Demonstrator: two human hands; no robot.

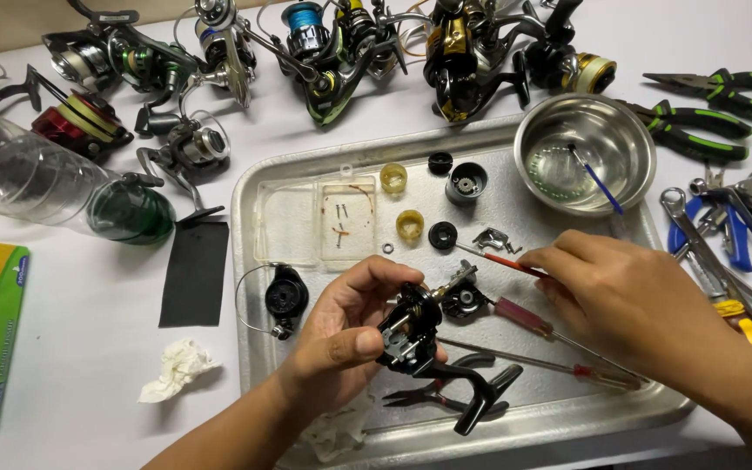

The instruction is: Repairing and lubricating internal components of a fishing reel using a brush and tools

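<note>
Our left hand (341, 335) gripping a black reel body (415, 335) above the metal tray (250, 261), our right hand (620, 292) pinching a thin red tool (502, 261) pointed at the reel, screwdrivers (550, 329) just beneath, steel bowl (633, 130) beyond, tabletop (89, 348) below.

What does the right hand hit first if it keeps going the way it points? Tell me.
The right hand points left, holding a thin red tool whose tip aims at the black reel body in the left hand. It would probably meet that reel first, near its top, though depth is hard to judge.
</note>
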